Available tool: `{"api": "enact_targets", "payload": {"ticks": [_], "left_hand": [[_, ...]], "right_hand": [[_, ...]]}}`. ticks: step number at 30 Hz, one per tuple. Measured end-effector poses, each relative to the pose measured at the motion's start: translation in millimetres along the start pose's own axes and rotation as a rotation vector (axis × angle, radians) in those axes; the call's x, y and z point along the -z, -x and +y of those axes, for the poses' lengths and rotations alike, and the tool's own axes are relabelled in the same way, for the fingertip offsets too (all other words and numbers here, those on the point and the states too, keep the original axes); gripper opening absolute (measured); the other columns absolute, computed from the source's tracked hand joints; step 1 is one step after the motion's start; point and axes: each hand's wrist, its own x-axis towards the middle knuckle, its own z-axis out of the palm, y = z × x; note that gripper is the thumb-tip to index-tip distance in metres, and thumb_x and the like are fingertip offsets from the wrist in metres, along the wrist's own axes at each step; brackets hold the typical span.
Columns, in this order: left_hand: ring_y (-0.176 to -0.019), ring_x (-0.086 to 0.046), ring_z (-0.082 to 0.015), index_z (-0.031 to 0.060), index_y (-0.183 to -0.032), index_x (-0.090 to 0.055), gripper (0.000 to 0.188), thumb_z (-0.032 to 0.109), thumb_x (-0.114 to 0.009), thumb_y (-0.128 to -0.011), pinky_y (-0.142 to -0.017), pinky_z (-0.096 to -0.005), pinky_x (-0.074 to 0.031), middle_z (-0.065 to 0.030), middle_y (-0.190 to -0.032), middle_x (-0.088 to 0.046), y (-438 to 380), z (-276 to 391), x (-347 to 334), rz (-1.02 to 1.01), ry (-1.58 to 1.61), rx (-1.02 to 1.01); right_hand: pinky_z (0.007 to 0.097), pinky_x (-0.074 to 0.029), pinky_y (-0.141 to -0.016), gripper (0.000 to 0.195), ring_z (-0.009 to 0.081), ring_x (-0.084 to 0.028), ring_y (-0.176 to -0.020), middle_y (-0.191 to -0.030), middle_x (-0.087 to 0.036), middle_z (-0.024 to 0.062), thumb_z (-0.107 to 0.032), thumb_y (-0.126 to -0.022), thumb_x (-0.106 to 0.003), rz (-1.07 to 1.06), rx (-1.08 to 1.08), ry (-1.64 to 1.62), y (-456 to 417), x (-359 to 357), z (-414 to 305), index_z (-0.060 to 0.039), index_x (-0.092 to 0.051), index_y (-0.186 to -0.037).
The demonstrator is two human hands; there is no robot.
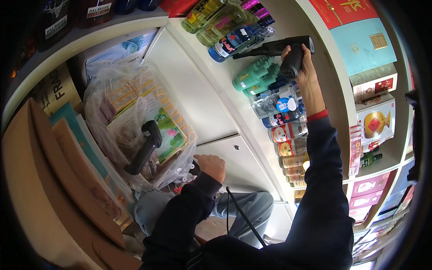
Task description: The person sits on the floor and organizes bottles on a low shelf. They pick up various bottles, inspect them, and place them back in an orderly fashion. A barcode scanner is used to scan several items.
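My right hand point(307, 65) grips a black bottle point(293, 63) at the shelf, its round end turned towards me. Directly behind that one, another black bottle point(275, 47) points its neck to the left. My left hand point(212, 166) is curled beside the edge of a clear plastic bag point(96, 87); its fingertips are partly hidden, so I cannot tell if they hold anything. Inside the bag are yellow-wrapped packs point(130, 91) and a flat packet with a printed lotus point(168, 130). A black handheld barcode scanner point(145, 146) lies on top of the bag.
Green bottles point(251, 79), blue-labelled bottles point(224, 45) and red-labelled bottles point(283, 133) crowd the white shelf point(219, 74). Gift boxes point(364, 45) fill the shelf at right. Cardboard point(67, 175) leans at left. A cabinet door point(233, 162) stands beyond my left hand.
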Motion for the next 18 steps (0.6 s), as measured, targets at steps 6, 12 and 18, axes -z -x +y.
{"api": "enact_targets", "payload": {"ticks": [6,12,18], "left_hand": [[-0.069,-0.065,-0.0267,0.0125,-0.070,-0.068,0.009,0.015,-0.060,-0.073,-0.066,-0.0498,-0.043,-0.0060,-0.069,-0.065,-1,-10,-6,-0.014,0.055,-0.027],[-0.073,-0.066,-0.0277,0.0127,-0.071,-0.070,0.011,0.015,-0.059,-0.074,-0.069,-0.0519,-0.046,-0.0073,-0.073,-0.067,-3,-11,-3,-0.099,0.088,-0.020],[-0.084,-0.065,-0.0299,0.0137,-0.084,-0.072,0.018,0.017,-0.056,-0.080,-0.081,-0.0607,-0.039,-0.0063,-0.084,-0.069,-6,-8,0,-0.229,0.118,0.021]], "right_hand": [[0.0389,-0.054,-0.068,0.041,0.0245,-0.057,-0.077,-0.091,-0.053,0.0148,-0.028,-0.089,-0.057,-0.060,-0.064,-0.059,26,-19,9,0.0046,-0.039,-0.106],[0.0379,-0.053,-0.069,0.040,0.0238,-0.056,-0.078,-0.091,-0.052,0.0140,-0.029,-0.090,-0.056,-0.109,-0.103,-0.092,33,-25,13,0.0043,-0.039,-0.105],[0.0369,-0.053,-0.068,0.039,0.0229,-0.056,-0.077,-0.091,-0.052,0.0140,-0.028,-0.090,-0.056,-0.128,-0.106,-0.096,30,-13,9,0.0042,-0.039,-0.105]]}}
